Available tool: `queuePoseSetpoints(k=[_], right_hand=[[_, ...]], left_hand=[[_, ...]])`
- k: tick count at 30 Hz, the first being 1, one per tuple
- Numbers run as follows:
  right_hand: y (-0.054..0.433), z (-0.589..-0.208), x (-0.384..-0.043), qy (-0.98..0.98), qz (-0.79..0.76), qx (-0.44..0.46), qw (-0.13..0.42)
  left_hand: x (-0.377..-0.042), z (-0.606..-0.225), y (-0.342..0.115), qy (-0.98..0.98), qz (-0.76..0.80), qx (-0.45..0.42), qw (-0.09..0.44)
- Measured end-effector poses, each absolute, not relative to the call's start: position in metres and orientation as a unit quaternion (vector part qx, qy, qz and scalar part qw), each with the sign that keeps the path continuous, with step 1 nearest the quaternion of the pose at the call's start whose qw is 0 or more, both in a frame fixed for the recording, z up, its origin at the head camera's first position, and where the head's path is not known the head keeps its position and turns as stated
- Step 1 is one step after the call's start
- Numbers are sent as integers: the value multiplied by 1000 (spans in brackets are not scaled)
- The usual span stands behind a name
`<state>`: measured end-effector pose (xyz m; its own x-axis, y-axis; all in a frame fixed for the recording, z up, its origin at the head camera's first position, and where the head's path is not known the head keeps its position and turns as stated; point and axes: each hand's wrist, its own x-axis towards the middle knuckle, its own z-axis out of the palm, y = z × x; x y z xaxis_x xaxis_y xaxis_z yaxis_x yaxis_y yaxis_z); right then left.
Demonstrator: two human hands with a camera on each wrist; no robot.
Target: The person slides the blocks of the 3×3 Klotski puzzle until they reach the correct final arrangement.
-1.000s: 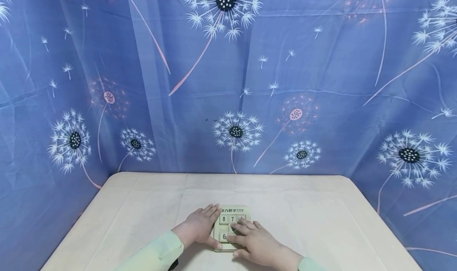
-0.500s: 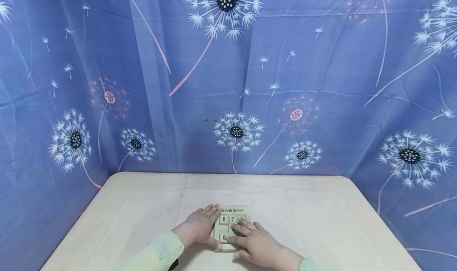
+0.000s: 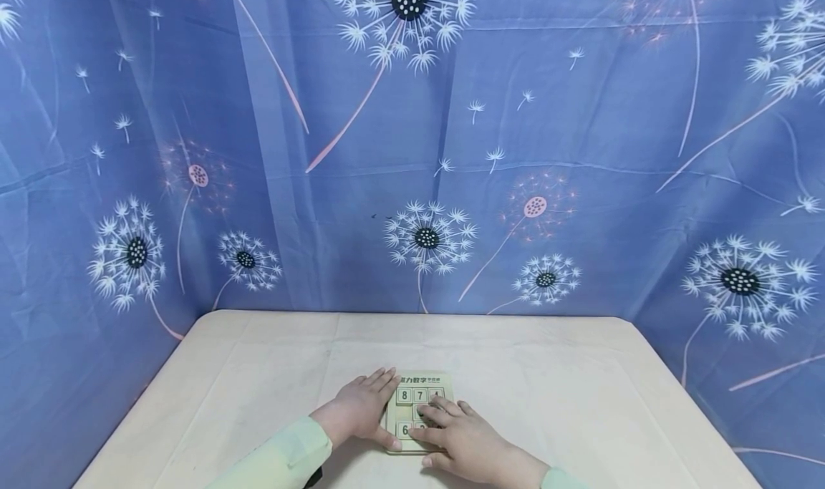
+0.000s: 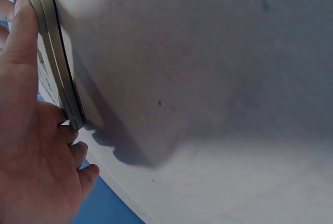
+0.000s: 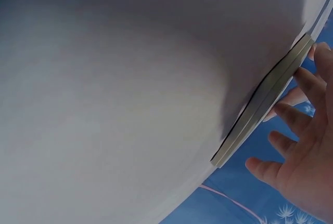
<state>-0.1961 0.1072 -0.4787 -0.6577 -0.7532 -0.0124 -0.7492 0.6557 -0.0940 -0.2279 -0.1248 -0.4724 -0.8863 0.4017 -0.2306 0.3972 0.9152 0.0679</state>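
Note:
A pale green number sliding puzzle lies flat on the table, with square tiles such as the 8 tile, 7 tile and 6 tile. My left hand holds its left side, thumb at the near corner and fingers by the far one. In the left wrist view, the thumb lies over the near edge. My right hand spreads extended fingers over the tiles, fingertips on the lower and right ones, hiding several. The right wrist view shows the puzzle's edge beside those fingers.
The cream-covered table stretches around the puzzle on all sides. Blue cloth printed with dandelions hangs behind and at both sides of the table. A dark item shows under the left sleeve.
The 6 tile has slid slightly toward me, and a little more of the tile beside it shows. My left hand stays put; my right hand has barely shifted.

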Motion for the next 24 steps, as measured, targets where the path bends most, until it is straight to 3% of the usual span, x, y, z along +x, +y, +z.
queuePoseSetpoints(k=[16, 24], right_hand=[[110, -477, -203, 910, -33, -413, -1], [110, -475, -222, 919, -78, -386, 12]], left_hand=[[-227, -471, -124, 971, 5, 207, 122], [-227, -472, -124, 970, 7, 209, 124]])
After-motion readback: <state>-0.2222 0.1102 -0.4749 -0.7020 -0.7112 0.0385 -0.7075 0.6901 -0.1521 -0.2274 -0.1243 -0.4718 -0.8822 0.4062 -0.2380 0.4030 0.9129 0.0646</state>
